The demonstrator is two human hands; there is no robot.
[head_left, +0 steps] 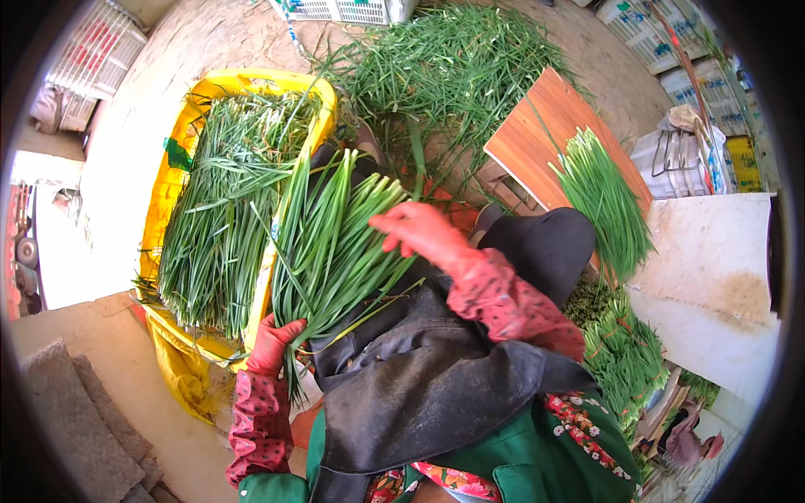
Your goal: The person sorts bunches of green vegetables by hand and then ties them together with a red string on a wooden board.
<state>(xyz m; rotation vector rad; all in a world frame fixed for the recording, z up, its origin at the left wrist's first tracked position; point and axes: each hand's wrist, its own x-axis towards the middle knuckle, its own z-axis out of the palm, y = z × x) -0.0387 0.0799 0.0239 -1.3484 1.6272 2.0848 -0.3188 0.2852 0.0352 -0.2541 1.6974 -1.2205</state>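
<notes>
A loose bunch of garlic chives (pixel 335 226), pale stem ends pointing away from me, lies across my lap and the near side of a yellow crate (pixel 325 109). My left hand (pixel 275 342), in a red rubber glove, is closed round the bunch's lower leafy end. Over the stems at its right side is my gloved right hand (pixel 423 235), its fingers bent and a little apart, with nothing visible in them. Whether those fingertips touch the stems I cannot tell. Inside the crate lies a thick layer of more garlic chives (pixel 226 226).
Loose green leaves (pixel 453 67) are heaped on the floor ahead. To the right, a neat bunch of chives (pixel 597 197) lies on a brown wooden board (pixel 537 126). Further bundles (pixel 625 356) sit beside my right elbow. White plastic crates (pixel 352 10) stand at the back.
</notes>
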